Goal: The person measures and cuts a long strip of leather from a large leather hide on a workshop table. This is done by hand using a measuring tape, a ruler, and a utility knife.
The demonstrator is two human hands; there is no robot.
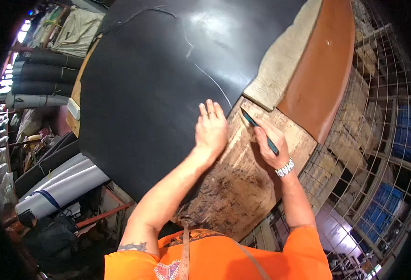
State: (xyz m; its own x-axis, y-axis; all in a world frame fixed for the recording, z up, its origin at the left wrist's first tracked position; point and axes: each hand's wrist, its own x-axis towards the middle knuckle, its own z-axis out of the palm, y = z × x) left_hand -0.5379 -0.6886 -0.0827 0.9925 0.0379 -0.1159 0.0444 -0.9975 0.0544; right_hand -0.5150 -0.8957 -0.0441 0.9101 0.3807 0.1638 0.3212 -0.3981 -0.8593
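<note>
A large black sheet is seen spread over a worn wooden worktable, covering most of the frame from 9 o'clock round to 1 o'clock. A thin pale line is marked on the sheet, curving from about 12 o'clock down toward its edge near the centre. The left hand is laid flat on the sheet just beside that edge, fingers straight and together, palm down — nothing is gripped by it, the sheet is only pressed. The right hand is placed at 3 o'clock of the left hand, near it but apart, and is closed around a slim dark-handled blade tool. The tool is held tilted, its tip directed toward 10 o'clock and set at the sheet's edge where the pale line ends; whether the tip touches the sheet cannot be told. A metal wristwatch is worn on the right wrist. At 1 o'clock of the tool a pale grey block is seen on the table, with a curved orange-brown slab just beside it at its 3 o'clock. Rolls of dark and grey material are stacked at 8 o'clock, below the table level — further dark rolls are noted at 10 o'clock. A wire grid rack is recorded at 3 o'clock. An orange shirt is visible at 6 o'clock.
</note>
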